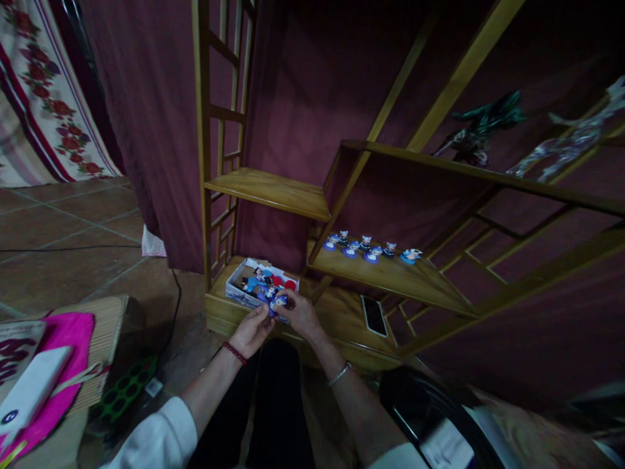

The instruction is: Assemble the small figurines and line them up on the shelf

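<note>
Pinching purple-and-white figurine [278,301] between left hand [254,327] and right hand [301,314]; likely light, stiff, slightly slick, so best gripped round the middle.

Holds a figurine [277,303] between left hand [252,331] and right hand [301,315], at the near edge of a box [238,294] containing more figurines [260,276]. Has that box on the left end of the bottom board [342,314], a phone [374,315] farther right on it, and a figurine row [372,254] on the shelf [385,277] above
</note>
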Motion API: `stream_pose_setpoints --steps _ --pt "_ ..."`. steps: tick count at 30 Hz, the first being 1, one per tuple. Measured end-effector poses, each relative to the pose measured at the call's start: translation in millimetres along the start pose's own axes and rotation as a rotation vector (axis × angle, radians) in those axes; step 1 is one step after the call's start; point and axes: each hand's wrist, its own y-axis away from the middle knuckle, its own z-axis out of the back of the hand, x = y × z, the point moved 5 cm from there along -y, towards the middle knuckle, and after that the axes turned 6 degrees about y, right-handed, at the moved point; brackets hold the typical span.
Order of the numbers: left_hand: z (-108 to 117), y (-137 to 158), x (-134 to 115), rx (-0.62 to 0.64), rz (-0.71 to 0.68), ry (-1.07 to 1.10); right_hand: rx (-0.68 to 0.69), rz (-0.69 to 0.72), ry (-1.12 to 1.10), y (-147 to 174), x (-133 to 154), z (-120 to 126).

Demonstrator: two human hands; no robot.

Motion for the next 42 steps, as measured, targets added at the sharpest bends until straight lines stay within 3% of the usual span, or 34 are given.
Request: stream_pose_setpoints --steps 21,28,42 --pt "-2.3 -3.4 8.0 -0.006 -0.058 -0.02 -0.071 -0.061 0.042 4.8 -7.4 4.4" --pt "-14.8 2.0 5.6 0.08 0.015 -0.022 -0.054 0.001 0.054 9.7 -1.0 10.5" --pt "-18.3 -1.2 5.8 0.033 0.032 0.011 -0.077 -0.02 0.012 9.0 -5.5 18.8"
